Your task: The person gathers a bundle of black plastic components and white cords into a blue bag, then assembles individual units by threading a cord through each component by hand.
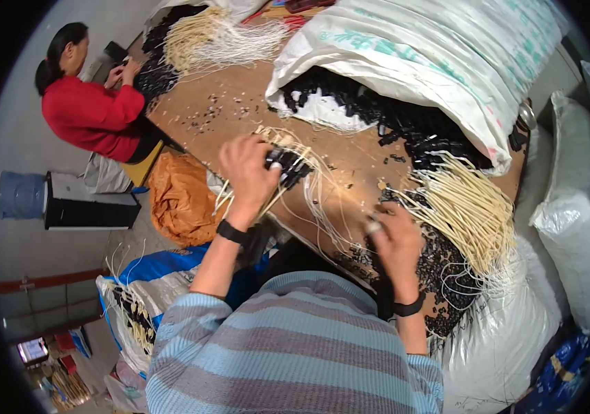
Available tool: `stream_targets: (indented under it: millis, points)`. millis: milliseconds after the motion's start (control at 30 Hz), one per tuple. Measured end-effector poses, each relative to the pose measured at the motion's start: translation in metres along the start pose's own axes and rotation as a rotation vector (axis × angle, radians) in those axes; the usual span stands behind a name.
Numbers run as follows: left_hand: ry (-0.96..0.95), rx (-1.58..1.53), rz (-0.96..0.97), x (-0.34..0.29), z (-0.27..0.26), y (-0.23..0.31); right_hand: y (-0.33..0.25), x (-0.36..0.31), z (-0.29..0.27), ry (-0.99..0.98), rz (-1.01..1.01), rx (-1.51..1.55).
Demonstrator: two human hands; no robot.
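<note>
Left hand (248,169) bent over near edge of surface (350,153), grip holding black parts (295,169); right hand (397,238) curled, blurred, can't tell grip.

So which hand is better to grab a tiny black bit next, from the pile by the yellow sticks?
Probably the right hand: it's beside the pile of tiny black bits. The left hand is farther away, holding black pieces.

The bundled cords (464,207) are cream, small parts (292,167) black, table (245,84) brown, sweater (302,338) striped blue and grey.
</note>
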State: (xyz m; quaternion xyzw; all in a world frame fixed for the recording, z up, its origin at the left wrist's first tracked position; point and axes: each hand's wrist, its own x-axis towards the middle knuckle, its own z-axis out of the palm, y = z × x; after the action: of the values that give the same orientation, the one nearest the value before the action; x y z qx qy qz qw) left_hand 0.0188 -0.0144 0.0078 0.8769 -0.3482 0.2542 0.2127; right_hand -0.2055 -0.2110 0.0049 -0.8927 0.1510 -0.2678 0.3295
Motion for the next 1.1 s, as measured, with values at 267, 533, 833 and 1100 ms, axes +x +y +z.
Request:
stream_targets:
  millis: [267, 533, 833, 1100]
  points:
    - [-0.413, -0.679, 0.216, 0.036, 0.055, 0.096, 0.013, -0.012, 0.003, -0.155, 0.098, -0.106]
    - [-0.556, -0.633, 0.173, 0.052, 0.137, 0.125, 0.074, -0.001, -0.086, 0.292, 0.363, -0.318]
    - [-0.300, -0.431, 0.435, 0.031, 0.111, 0.115, 0.156, 0.054, -0.156, 0.006, 0.117, -0.869]
    - [-0.487, -0.858, 0.197, 0.022, 0.092, 0.126, 0.115, 0.068, -0.169, -0.139, -0.104, -0.829]
